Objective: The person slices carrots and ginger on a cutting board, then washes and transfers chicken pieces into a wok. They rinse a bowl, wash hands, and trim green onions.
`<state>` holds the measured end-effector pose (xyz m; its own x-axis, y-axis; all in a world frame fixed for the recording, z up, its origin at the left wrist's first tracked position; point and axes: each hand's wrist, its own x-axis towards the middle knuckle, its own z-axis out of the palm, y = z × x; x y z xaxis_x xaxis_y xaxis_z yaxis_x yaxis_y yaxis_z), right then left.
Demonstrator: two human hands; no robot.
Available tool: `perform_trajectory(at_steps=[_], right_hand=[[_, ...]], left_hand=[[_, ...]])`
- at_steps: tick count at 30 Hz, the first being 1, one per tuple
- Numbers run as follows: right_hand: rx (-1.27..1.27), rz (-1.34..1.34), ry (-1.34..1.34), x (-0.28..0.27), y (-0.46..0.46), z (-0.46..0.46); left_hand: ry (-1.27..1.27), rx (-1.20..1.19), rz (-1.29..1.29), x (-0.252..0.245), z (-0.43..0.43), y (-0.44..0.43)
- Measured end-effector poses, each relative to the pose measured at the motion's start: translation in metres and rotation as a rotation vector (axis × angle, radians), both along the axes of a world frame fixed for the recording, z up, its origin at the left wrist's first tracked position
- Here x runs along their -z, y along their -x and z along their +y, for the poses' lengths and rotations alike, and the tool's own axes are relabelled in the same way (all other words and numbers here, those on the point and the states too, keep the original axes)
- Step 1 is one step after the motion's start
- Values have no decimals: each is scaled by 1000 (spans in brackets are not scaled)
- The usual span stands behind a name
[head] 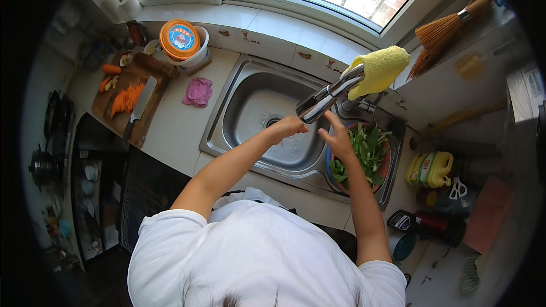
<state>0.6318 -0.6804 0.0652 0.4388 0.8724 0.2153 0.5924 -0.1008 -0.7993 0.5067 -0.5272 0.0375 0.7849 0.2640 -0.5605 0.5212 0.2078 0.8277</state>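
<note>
A chrome faucet (330, 94) reaches over the stainless steel sink (239, 111), with a yellow cloth (381, 70) draped over its upper part. Below the faucet's spout is my left hand (290, 128), its fingers partly curled and partly hidden; whether it holds anything is unclear. My right hand (337, 136) is just right of the spout, thumb and fingers apart, with nothing seen in it. Beside and partly beneath my right forearm, leafy greens (367, 149) fill a round basin (386, 166) on the sink's right side. Some water lies on the sink's bottom near the drain.
At left, a wooden cutting board (155, 113) bears shredded carrot (128, 99), carrot pieces and a kitchen knife (144, 96). A pink cloth (199, 92) and an orange-lidded tub (181, 40) are near the sink. Right of it stand a yellow jug (428, 169) and white-handled scissors (458, 188).
</note>
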Motion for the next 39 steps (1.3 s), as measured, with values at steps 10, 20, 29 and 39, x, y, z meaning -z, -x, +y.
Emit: perform_trajectory(at_steps=[10,20,29,39], right_hand=[[-414,791,89,-11,48,62],[-84,1205,-71,9,88,74],[321,153,119,72,28,24],[422,975,-622,-133,-43,24]], left_hand=[[-493,226,-428,-55,4,29],[-956,-273,-786,-33,-3,40],[-471,256,259,58,18,66],[-550,383,-88,13,32,78]])
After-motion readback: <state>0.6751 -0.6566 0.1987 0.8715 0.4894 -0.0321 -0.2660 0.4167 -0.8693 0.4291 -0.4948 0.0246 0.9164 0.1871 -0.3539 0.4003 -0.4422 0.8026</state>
